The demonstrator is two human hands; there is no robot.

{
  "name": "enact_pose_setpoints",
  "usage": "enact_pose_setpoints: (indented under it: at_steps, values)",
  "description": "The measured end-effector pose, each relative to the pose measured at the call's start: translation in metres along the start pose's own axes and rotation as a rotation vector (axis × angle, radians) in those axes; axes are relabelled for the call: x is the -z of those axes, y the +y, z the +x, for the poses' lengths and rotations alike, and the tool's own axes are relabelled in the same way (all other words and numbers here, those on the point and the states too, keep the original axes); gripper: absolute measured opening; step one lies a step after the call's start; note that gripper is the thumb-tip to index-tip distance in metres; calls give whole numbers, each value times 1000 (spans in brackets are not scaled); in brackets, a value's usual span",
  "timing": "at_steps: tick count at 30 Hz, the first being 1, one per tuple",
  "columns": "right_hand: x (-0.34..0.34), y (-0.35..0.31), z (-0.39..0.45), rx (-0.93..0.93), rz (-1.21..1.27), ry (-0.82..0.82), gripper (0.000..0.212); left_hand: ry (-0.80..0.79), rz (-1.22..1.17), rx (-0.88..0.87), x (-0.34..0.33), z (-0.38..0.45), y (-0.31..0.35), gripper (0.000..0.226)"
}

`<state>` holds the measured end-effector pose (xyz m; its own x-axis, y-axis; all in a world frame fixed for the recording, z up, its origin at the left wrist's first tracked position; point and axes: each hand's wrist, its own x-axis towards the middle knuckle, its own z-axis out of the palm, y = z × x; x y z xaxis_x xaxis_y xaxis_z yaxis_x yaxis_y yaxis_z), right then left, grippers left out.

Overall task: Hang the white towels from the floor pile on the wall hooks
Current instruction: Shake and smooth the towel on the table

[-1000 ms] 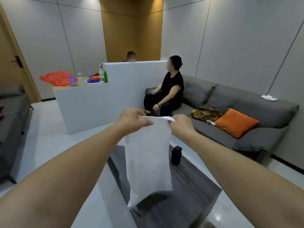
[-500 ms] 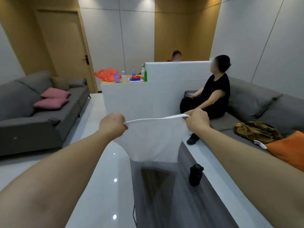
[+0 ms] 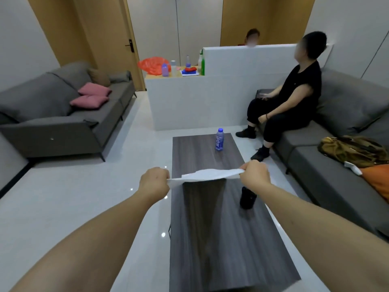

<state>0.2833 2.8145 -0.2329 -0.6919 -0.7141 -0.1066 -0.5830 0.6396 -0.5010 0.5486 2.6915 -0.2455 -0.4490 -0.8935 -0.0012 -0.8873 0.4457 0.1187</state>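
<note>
Stretching: the thin white cloth towel (image 3: 207, 174) is pulled out flat between the two hands, seen almost edge-on, in the air above the near half of the dark wood-grain coffee table (image 3: 210, 239).
Long axis: left to right across the view, from one fist to the other, roughly level and a little higher at the right end.
Towel from the hands: directly between them; neither hand is nearer, since each has one end.
Left hand (image 3: 154, 182): fingers curled into a fist round the left end of the towel, back of the hand up.
Right hand (image 3: 255, 173): fingers likewise curled round the right end, with the cloth bunched where it enters the fist.
Arm pose: both bare forearms reach forward and slightly inward from the lower corners, nearly straight, hands well apart.
Beneath and beyond: a short black bottle (image 3: 248, 198) stands on the table just under the right wrist; a clear plastic water bottle with a blue cap (image 3: 219, 139) stands near the far end.
Hooks and pile: neither the wall hooks nor the floor pile is in view, so which way the towel must be carried cannot be told.
Judged next need: turning toward the hooks while keeping the top edge taut.
Surroundings: a seated person in black (image 3: 288, 100) is on the grey sofa (image 3: 341, 180) to the right.
</note>
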Motion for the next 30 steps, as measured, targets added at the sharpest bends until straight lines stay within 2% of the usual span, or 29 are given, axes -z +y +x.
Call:
enact_pose_setpoints:
  at_steps: [4,10,13,16,23,30]
  values:
    - [-38,43,-44,-49,-57,-99,37,-94,26,-20,-45,-52,-8,30]
    - [-94,100,-131,-141,-127,-252,21,-247,-32,12,-116,-144,-34,22]
    - [-111,117,-162,-197,-131,-262,16,-310,-47,22,-137,-176,-45,26]
    - [-119,129,-186,-223,-125,-257,19,-344,-73,9,-148,-199,-53,30]
    - [-128,137,-194,-262,-112,-211,18,-325,-85,31,-159,-212,-62,20]
    - [-150,135,-165,-279,-74,-205,19,-342,-125,75,-179,-183,-71,14]
